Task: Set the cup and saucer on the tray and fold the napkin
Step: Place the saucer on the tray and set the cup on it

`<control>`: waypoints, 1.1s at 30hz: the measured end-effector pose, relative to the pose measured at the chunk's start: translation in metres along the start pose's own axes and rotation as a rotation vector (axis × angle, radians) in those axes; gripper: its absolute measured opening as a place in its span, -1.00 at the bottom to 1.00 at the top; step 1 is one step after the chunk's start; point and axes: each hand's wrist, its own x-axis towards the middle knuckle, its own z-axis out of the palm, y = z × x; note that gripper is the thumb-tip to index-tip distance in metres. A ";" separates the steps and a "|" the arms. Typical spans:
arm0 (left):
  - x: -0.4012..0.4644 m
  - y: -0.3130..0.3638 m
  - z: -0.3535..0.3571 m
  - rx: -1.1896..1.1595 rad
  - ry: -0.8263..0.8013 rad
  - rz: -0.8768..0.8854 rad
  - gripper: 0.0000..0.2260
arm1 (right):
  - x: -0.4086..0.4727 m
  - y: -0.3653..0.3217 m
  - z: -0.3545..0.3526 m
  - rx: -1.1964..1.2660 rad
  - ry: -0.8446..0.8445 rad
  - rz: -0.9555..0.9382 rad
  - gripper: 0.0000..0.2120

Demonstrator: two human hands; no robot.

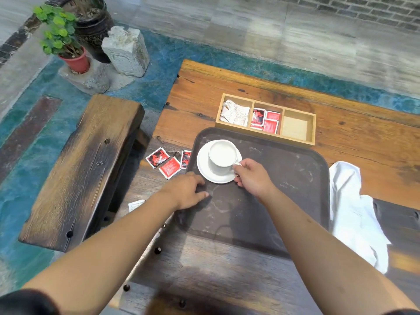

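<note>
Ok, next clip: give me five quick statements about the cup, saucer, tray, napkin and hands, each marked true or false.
1. The cup stands on the saucer, which is on the tray. True.
2. The right hand is at the cup's handle. True.
3. The napkin lies neatly folded on the tray. False: it lies crumpled on the table, at the tray's right edge.
4. The left hand is lifting the napkin. False: it rests at the tray's left edge.
5. All three sections of the wooden box hold packets. False: the right section is empty.
</note>
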 end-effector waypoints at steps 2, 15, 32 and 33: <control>0.010 0.001 -0.015 -0.028 0.075 0.003 -0.60 | -0.001 0.001 -0.001 -0.039 0.000 -0.016 -0.80; 0.067 0.015 -0.042 -0.541 0.087 0.033 -0.03 | -0.001 0.003 -0.008 -0.141 -0.027 -0.077 -0.68; 0.060 0.022 -0.012 -0.746 0.421 0.031 -0.30 | 0.002 -0.023 -0.005 -0.159 -0.019 -0.192 -0.53; 0.059 0.024 -0.011 -0.742 0.443 0.025 -0.30 | 0.002 -0.024 -0.005 -0.167 -0.021 -0.196 -0.53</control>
